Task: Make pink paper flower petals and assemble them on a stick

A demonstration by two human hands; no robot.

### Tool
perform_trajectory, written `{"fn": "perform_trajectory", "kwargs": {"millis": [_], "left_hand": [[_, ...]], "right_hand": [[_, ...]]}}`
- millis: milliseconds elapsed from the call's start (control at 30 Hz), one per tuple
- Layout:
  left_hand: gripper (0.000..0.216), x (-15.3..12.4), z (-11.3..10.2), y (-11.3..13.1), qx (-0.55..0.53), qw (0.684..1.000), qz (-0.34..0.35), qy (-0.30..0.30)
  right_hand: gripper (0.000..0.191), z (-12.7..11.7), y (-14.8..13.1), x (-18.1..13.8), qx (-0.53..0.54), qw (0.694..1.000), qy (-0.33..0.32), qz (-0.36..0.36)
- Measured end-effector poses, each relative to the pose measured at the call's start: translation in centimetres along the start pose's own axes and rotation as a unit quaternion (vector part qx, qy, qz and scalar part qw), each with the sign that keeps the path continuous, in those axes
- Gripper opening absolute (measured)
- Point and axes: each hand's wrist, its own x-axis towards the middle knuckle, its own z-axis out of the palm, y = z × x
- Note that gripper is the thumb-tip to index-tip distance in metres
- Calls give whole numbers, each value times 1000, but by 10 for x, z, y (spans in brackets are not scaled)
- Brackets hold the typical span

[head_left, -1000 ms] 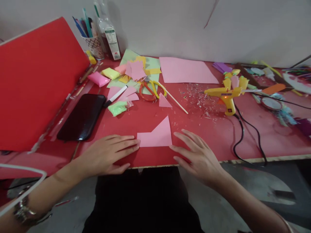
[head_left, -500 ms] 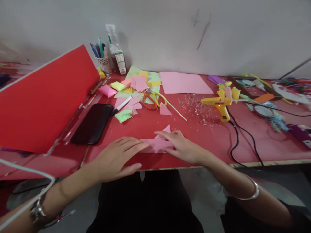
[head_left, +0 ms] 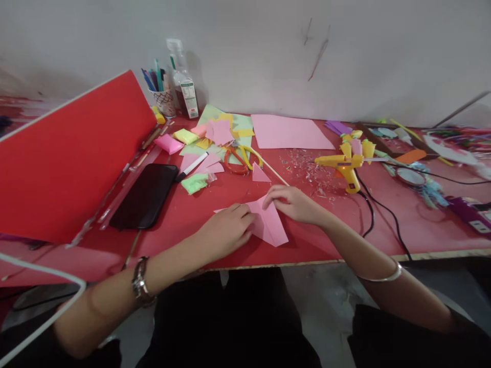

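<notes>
A folded piece of pink paper [head_left: 270, 225] lies on the red tabletop near its front edge, turned at an angle. My left hand [head_left: 230, 230] is over the left part of it, fingers curled down and gripping the paper, hiding that side. At the top edge of the paper, my right hand [head_left: 291, 202] has its thumb and fingers closed on it. A small pink paper triangle [head_left: 260, 173] rests just beyond my hands. Behind it are scissors [head_left: 251, 157] with red and yellow handles, beside a thin wooden stick [head_left: 274, 169].
A yellow glue gun [head_left: 345, 166] with a lit light and cord stands at right. At left are a black phone [head_left: 143, 197], a marker [head_left: 194, 166] and a leaning red board [head_left: 72, 163]. Pink sheets [head_left: 291, 132], a glass bottle [head_left: 186, 87] and a pen cup [head_left: 163, 102] stand further back.
The pink paper has been turned from lying level to a slanted position. My left hand has moved right onto it and curled its fingers; my right hand has shifted up to its top edge.
</notes>
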Motion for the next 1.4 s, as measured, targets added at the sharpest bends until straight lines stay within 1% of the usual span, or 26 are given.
{"fn": "perform_trajectory", "kwargs": {"millis": [100, 200, 400, 533, 700, 900, 1067, 1233, 1300, 1400], "left_hand": [[28, 5, 4, -1, -17, 998, -53, 4], [32, 8, 7, -1, -9, 995, -95, 16], [37, 12, 11, 5, 110, 990, -82, 38], [36, 15, 10, 8, 131, 987, -81, 36], [32, 19, 7, 11, 141, 986, -82, 21], [30, 22, 5, 13, 150, 985, -84, -4], [32, 22, 8, 13, 156, 985, -73, 2], [30, 22, 12, 15, 173, 983, -64, -2], [29, 22, 12, 16, 176, 982, -68, -8], [29, 22, 12, 16, 182, 981, -68, -13]], "right_hand": [[26, 4, 8, 3, 71, 995, 41, 55], [18, 11, 10, 4, 93, 989, 77, 84], [15, 25, 12, 0, 83, 984, 115, 110], [15, 30, 9, -4, 41, 982, 136, 123], [13, 33, 5, -6, -17, 982, 143, 118], [10, 34, 4, -7, -59, 982, 148, 106], [10, 33, 3, -10, -66, 980, 147, 121], [11, 32, 4, -13, -31, 975, 166, 143], [18, 32, 4, -14, 13, 975, 164, 151], [26, 32, 5, -17, 86, 974, 140, 158]]}}
